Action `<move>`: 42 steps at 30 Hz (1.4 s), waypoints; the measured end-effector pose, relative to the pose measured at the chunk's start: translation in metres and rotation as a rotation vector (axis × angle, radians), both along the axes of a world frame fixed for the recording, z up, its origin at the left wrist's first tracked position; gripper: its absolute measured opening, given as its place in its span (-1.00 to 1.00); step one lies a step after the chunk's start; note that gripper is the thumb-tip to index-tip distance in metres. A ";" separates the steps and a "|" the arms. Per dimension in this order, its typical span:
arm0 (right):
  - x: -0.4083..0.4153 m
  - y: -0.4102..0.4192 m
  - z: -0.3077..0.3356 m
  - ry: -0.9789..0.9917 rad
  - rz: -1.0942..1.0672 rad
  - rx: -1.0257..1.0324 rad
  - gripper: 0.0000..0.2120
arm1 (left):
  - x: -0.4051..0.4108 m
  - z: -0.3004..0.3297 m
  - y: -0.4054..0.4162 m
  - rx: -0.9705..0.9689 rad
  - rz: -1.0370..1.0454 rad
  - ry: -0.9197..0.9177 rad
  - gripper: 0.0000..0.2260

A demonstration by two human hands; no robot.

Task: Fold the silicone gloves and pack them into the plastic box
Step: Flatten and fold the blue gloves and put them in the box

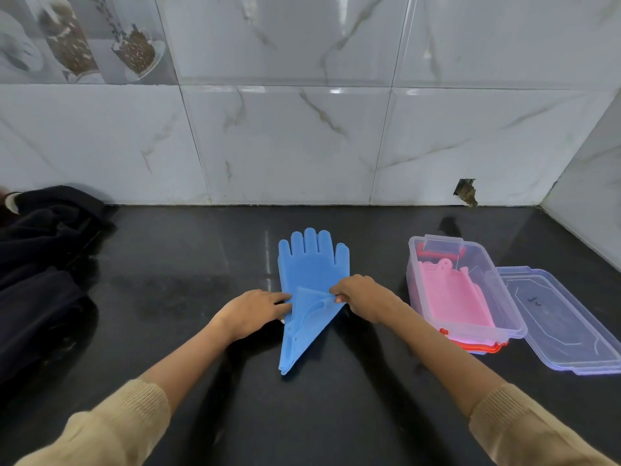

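A blue silicone glove (pixel 312 264) lies flat on the black counter (pixel 201 297), fingers pointing at the wall. Its cuff is folded over diagonally into a triangular flap. My right hand (pixel 361 295) pinches the flap's right corner. My left hand (pixel 255 311) rests with straight fingers on the glove's left edge. To the right stands the clear plastic box (pixel 414 264), open, with a pink silicone glove (pixel 453 297) lying inside it.
The box's clear lid (pixel 564 317) lies beside the box at the far right. A dark cloth (pixel 43 264) is heaped at the left of the counter. A marble-tiled wall runs along the back and the right corner.
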State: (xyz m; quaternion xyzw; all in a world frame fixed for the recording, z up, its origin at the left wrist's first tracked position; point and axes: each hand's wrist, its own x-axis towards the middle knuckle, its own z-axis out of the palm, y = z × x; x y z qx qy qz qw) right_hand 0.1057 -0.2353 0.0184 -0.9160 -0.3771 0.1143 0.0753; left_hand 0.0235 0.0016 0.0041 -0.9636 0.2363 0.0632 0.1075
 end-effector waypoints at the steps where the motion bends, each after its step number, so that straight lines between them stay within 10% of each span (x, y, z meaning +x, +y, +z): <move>1: 0.000 0.001 -0.001 0.021 -0.018 0.016 -0.78 | 0.001 0.002 0.001 -0.033 0.009 0.033 -0.61; 6: 0.007 0.000 0.001 0.095 -0.133 0.098 -0.89 | 0.004 0.014 0.000 -0.112 0.094 0.163 -0.14; 13: 0.016 0.000 0.017 0.146 -0.211 0.129 -0.65 | 0.010 0.014 -0.015 -0.351 0.298 -0.071 -0.81; 20: 0.024 0.005 0.020 0.308 -0.418 0.229 -0.88 | 0.036 0.016 -0.019 -0.413 0.518 -0.139 -0.77; 28: 0.033 0.022 0.000 0.265 -0.741 0.323 -0.70 | 0.059 -0.003 -0.043 -0.371 0.861 -0.171 -0.57; 42: 0.033 0.025 -0.026 -0.104 -0.555 0.342 -0.81 | 0.063 -0.015 -0.046 -0.599 0.962 -0.312 -0.67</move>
